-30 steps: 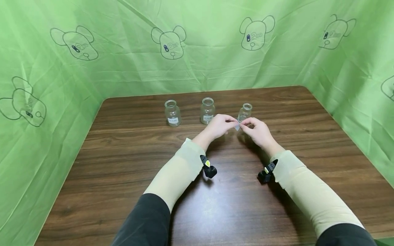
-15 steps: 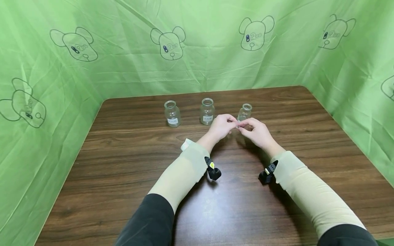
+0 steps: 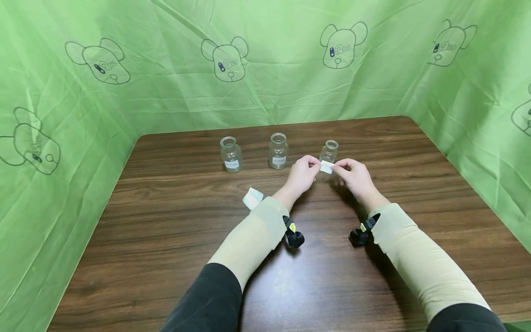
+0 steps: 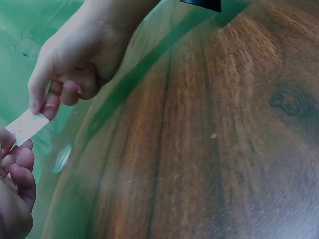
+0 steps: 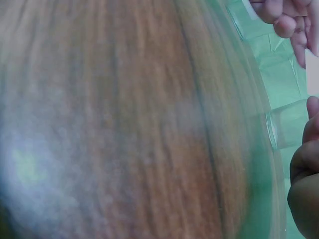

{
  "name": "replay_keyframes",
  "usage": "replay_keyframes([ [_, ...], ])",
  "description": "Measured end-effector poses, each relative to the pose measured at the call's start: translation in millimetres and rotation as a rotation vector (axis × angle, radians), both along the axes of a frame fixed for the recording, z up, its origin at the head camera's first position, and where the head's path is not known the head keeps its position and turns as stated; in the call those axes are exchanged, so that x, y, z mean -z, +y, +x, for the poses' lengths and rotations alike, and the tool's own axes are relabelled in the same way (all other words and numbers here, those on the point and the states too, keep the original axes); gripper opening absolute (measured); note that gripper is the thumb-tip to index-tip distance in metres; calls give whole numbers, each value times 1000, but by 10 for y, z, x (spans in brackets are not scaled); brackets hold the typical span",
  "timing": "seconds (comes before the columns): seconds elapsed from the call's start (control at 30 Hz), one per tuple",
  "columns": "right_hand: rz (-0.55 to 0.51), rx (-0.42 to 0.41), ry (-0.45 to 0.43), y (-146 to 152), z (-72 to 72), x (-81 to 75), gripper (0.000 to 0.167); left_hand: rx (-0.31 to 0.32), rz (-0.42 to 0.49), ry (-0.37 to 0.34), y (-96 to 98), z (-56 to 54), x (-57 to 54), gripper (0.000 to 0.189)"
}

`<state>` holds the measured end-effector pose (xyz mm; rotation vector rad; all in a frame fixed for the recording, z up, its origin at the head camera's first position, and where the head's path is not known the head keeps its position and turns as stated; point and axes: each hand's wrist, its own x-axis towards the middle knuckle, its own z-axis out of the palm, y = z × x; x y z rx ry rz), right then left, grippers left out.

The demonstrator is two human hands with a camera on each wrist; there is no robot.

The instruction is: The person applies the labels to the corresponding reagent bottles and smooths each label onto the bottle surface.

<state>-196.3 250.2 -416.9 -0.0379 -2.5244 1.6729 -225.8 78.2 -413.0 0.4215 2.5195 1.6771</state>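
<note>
A small white label [image 3: 327, 167] with faint print is stretched between both hands. My left hand [image 3: 302, 176] pinches its left edge between thumb and fingers, and my right hand [image 3: 356, 180] pinches the right edge. Just behind the label stands a small clear glass jar [image 3: 330, 151], its lower part hidden by the label. In the left wrist view the label [image 4: 27, 125] lies between the left hand [image 4: 14, 194] and the right hand [image 4: 82, 57]. From the right wrist, the label [image 5: 312, 72] appears as a blank white piece at the edge.
Two larger glass jars, a left one [image 3: 231, 154] and a middle one [image 3: 278, 151], stand upright with white labels on their fronts. A white paper scrap [image 3: 253, 198] lies on the wooden table [image 3: 166, 240], beside the left sleeve. Green cloth [image 3: 274, 78] surrounds the table.
The label has turned its printed face into view and is spread flat between the hands. My left forearm has shifted right, uncovering the white paper scrap.
</note>
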Motion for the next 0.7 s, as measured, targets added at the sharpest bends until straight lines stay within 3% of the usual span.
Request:
replay_keyframes([
  [0.3, 311, 54, 116, 58, -24, -8, 19, -50, -204, 98, 117, -24, 42, 8],
  [0.7, 439, 122, 143, 60, -155, 67, 19, -133, -412, 170, 273, -88, -2, 10],
])
